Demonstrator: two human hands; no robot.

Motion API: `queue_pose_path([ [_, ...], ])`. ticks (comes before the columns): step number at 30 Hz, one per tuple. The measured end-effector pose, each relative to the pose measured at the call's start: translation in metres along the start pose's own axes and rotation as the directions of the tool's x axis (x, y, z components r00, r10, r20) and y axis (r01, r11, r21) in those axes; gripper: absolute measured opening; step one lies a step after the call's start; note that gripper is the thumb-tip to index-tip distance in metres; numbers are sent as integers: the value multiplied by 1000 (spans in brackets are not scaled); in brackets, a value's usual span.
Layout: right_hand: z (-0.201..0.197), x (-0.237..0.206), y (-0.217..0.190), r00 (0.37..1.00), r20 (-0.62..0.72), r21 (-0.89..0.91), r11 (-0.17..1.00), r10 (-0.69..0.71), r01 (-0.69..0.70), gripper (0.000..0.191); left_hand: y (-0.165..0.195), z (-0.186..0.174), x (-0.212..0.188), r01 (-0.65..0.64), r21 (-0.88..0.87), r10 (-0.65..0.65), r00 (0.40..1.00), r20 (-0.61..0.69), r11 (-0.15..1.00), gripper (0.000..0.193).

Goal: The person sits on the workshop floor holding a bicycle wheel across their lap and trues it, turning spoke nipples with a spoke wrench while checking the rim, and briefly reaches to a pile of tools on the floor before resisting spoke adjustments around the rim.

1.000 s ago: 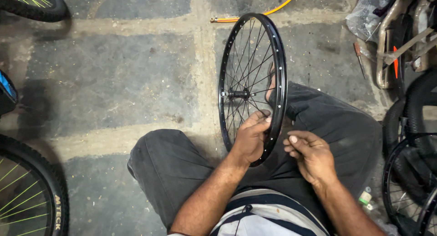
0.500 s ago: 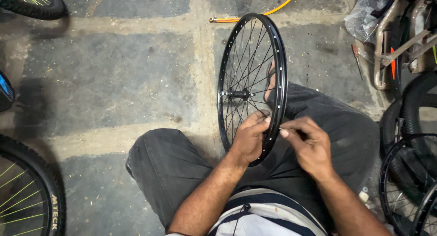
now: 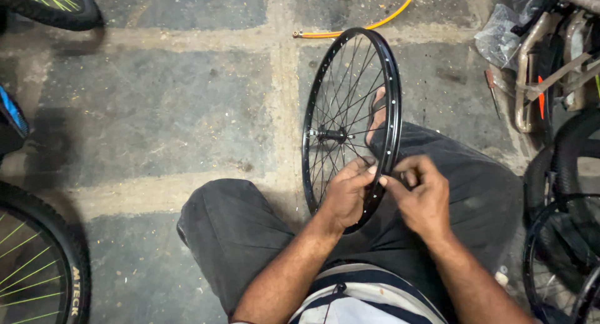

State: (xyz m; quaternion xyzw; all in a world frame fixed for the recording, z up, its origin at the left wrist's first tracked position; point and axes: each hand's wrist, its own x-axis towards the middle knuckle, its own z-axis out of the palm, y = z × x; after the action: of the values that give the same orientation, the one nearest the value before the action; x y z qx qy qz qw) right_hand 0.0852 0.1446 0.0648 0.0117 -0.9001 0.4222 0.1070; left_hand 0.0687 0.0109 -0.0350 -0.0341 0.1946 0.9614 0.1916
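Note:
A bare black bicycle rim with thin spokes and a centre hub stands upright between my knees. My left hand grips the near part of the rim from the spoke side. My right hand pinches at the rim's outer edge, fingertips meeting the left fingertips; whether it holds a small part I cannot tell. A foot in a sandal shows through the spokes.
Concrete slab floor. An orange hose lies behind the rim. Tyred wheels sit at lower left, top left and right. Metal frame parts and a plastic bag are at upper right, a screwdriver nearby.
My right hand moved left from open beside the rim to pinching at the rim edge, meeting my left fingertips. The rim stays in place.

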Motion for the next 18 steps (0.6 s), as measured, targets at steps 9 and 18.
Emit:
queue_pose_path([
  [9, -1, -9, 47, 919, 290, 607, 691, 267, -393, 20, -17, -12, 7, -48, 108, 49, 999, -9, 993, 24],
  [18, -59, -40, 54, 924, 118, 589, 723, 365, -361, 20, -13, -15, 2, -34, 255, 48, 998, -50, 966, 24],
])
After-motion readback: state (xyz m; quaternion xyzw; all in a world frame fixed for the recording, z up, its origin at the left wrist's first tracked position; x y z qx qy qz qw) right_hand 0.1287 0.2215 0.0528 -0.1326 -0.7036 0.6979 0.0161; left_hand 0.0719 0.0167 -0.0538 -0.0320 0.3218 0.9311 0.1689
